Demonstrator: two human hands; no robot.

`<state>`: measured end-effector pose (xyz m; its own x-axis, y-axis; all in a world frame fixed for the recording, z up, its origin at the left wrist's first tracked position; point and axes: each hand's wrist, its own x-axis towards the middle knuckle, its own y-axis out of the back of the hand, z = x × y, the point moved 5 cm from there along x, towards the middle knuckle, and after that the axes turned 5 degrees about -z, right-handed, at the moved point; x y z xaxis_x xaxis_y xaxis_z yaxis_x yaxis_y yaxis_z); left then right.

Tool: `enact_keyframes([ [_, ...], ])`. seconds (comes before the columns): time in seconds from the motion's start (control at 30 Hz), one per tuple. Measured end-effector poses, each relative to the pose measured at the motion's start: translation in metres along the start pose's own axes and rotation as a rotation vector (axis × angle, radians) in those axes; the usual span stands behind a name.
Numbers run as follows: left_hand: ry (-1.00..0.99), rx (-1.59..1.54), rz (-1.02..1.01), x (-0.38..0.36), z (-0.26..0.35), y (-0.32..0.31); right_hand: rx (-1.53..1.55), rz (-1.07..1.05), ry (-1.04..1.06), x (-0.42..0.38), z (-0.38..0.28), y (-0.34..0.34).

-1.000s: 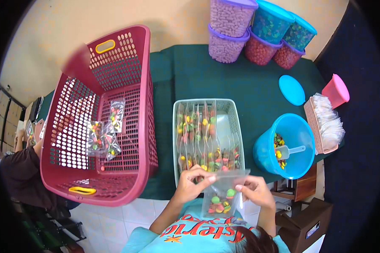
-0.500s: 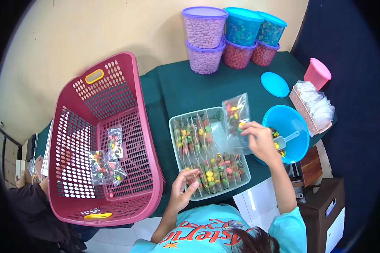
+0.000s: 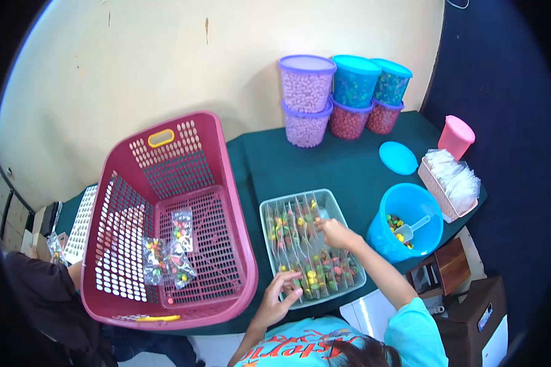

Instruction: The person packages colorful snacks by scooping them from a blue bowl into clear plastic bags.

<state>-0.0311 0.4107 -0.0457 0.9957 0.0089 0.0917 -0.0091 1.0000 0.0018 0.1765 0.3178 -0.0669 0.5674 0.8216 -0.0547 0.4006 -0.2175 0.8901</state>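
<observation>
A pale green tray (image 3: 266, 211) holds two rows of upright clear bags of colourful candies. My right hand (image 3: 338, 235) is over the tray's back row, fingers pinched at the top of a candy bag (image 3: 313, 205) at that row's right end. My left hand (image 3: 278, 301) rests at the tray's near left corner, thumb apart from the fingers, fingertips against the front row of bags (image 3: 312, 278). To the right stands a blue tub (image 3: 379, 229) with loose candies and a clear scoop (image 3: 410, 230) in it.
A large maroon basket (image 3: 242, 244) with several candy bags inside stands left. Stacked candy tubs (image 3: 309, 85) line the wall. A blue lid (image 3: 399, 158), a pink container (image 3: 456, 137) and a basket of empty bags (image 3: 434, 183) sit right. Another person's dark sleeve (image 3: 43, 281) shows at far left.
My right hand has moved left and down from beside the blue tub, bringing the candy bag into the tray's back row. My left hand stays at the tray's corner. The view has tilted up.
</observation>
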Motion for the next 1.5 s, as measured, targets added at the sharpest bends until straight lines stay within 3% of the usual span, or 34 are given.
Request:
enact_keyframes([
  [0.27, 0.025, -0.173, 0.097, -0.004, -0.024, -0.001, 0.109, 0.028, -0.022, 0.005, 0.002, -0.011],
  [0.37, 0.031, -0.153, 0.032, 0.002, -0.017, -0.008, 0.127, 0.174, -0.062, -0.013, -0.009, 0.002],
  [0.43, 0.009, -0.166, -0.002, 0.009, -0.014, -0.016, -0.036, 0.454, 0.121, -0.034, -0.026, 0.018],
  [0.47, 0.004, -0.125, -0.018, 0.013, -0.010, -0.022, -0.043, 0.465, 0.098, -0.047, -0.028, 0.022],
  [0.53, -0.018, -0.075, -0.217, 0.021, 0.004, -0.044, 0.294, 0.397, 0.242, -0.080, -0.047, 0.034],
  [0.57, -0.014, -0.079, -0.240, 0.025, 0.007, -0.055, 0.499, 0.241, 0.225, -0.098, -0.052, 0.032],
  [0.67, 0.019, -0.232, -0.966, 0.019, 0.016, -0.123, 1.041, -0.147, 0.302, -0.149, -0.063, 0.011],
  [0.73, -0.007, -0.390, -1.332, 0.010, 0.022, -0.177, 1.344, -0.309, 0.268, -0.181, -0.062, -0.007],
  [0.8, 0.005, -0.472, -1.575, 0.003, 0.027, -0.230, 1.414, -0.372, 0.228, -0.214, -0.052, -0.010],
  [0.9, -0.009, -0.497, -1.680, -0.006, 0.025, -0.294, 1.477, -0.241, 0.219, -0.275, -0.019, -0.004],
  [1.0, 0.251, -0.548, -1.701, -0.010, 0.009, -0.336, 1.441, -0.029, 0.120, -0.345, 0.013, 0.014],
  [1.13, 0.281, -0.621, -1.779, -0.013, 0.004, -0.391, 1.460, 0.057, 0.088, -0.431, 0.056, 0.018],
  [1.2, 0.277, -0.720, -1.822, -0.011, 0.002, -0.422, 1.747, 0.140, 0.049, -0.465, 0.079, 0.010],
  [1.33, 0.395, -0.603, -1.823, -0.015, -0.001, -0.482, 1.585, 0.279, -0.094, -0.489, 0.099, 0.018],
  [1.43, 0.405, -0.339, -2.079, -0.024, 0.003, -0.515, 1.484, 0.143, -0.022, -0.479, 0.106, 0.024],
  [1.5, 0.405, -0.325, -2.029, -0.017, -0.005, -0.529, 1.338, 0.085, 0.048, -0.479, 0.113, 0.033],
])
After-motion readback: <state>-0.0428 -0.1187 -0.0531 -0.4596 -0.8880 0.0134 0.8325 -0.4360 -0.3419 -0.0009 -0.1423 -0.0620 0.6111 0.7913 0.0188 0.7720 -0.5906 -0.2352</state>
